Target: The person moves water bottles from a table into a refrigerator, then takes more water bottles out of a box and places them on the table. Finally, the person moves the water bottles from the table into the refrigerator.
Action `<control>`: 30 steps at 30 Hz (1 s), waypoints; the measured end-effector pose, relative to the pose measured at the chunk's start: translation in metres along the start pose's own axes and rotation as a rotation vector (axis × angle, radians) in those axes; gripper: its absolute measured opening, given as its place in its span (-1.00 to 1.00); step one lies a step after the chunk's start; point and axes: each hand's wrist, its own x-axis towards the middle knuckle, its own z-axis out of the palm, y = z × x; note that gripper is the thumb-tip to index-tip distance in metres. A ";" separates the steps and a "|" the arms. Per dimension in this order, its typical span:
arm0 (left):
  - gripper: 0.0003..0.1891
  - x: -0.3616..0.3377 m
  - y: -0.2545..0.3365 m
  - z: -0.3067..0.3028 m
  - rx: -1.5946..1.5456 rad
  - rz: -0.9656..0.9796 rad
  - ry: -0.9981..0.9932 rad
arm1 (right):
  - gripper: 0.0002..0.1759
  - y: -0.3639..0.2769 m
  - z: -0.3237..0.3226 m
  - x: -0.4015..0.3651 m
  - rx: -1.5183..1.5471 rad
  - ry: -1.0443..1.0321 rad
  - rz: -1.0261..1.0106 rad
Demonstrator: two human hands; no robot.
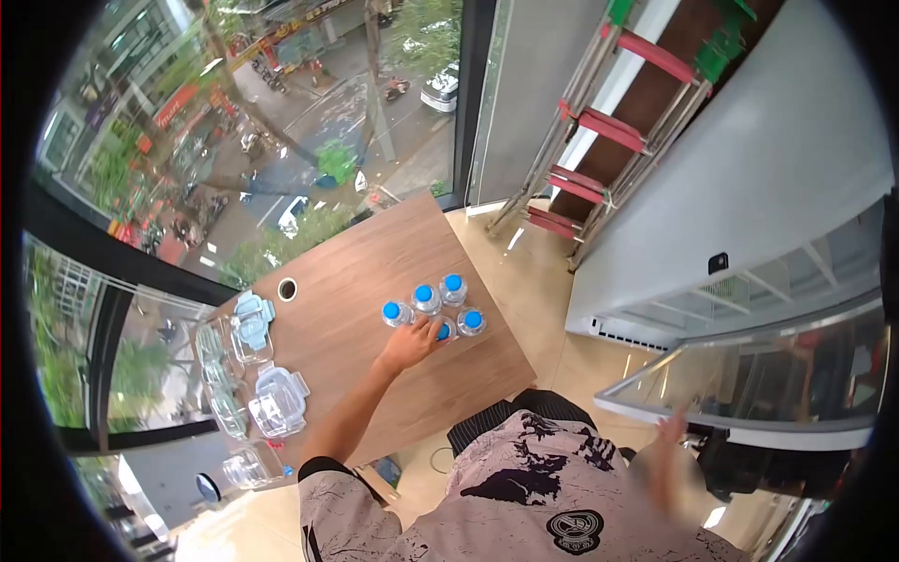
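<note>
Several clear water bottles with blue caps (433,304) stand grouped near the right end of a brown wooden table (346,290). My left hand (412,343) reaches out over the table and rests its fingers on the cap of the nearest bottle (444,330); whether it grips the bottle I cannot tell. My right hand (667,450) is blurred, off the table at the lower right, close to the edge of a glass lid, with nothing seen in it.
Clear plastic food containers (279,401) with lids lie along the table's left edge beside the window. A round hole (287,288) is in the tabletop. A white chest freezer (740,215) with a glass lid stands at right, a folded ladder (599,140) behind it.
</note>
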 end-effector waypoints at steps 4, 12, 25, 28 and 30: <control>-0.56 0.001 0.005 -0.001 0.015 0.001 0.136 | -0.48 -0.136 0.114 -0.327 -0.327 -1.222 -0.634; -0.59 0.005 0.041 -0.066 -0.049 -0.052 0.032 | -0.52 -0.109 0.256 -0.499 -0.674 -1.589 -1.448; -0.54 0.069 0.086 -0.100 0.014 0.267 -0.068 | -0.56 -0.133 0.222 -0.397 -0.216 -1.413 -1.515; -0.53 0.129 0.141 -0.093 -0.019 0.411 -0.117 | -0.55 -0.197 0.182 -0.292 -0.665 -1.547 -1.117; -0.57 0.168 0.178 -0.078 -0.068 0.463 -0.151 | -0.54 -0.229 0.151 -0.233 -0.661 -1.437 -1.030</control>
